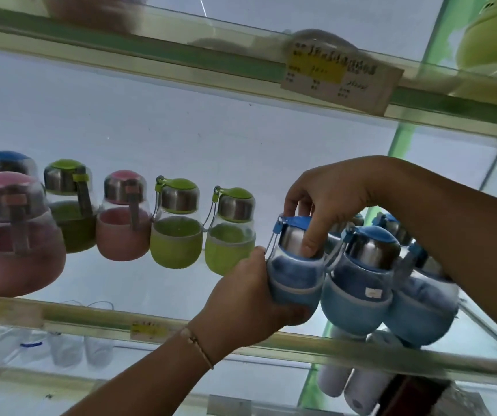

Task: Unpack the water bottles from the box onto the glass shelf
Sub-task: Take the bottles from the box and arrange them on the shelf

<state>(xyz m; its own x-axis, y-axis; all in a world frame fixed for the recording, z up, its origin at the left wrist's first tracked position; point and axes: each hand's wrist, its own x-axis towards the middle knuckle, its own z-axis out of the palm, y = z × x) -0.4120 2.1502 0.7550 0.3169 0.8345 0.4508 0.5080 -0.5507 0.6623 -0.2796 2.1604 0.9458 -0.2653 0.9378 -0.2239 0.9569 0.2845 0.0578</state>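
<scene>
Bottle between left hand, right hand

Tight squeeze on a crowded glass shelf

The blue bottle gripped in both hands has a second blue bottle just beside it at three o'clock and a green bottle near at nine, with the left hand filling that gap. The right hand sits at twelve, under open air up to the upper shelf and its price label. A bare strip of glass runs from seven o'clock, in front of the row.
</scene>
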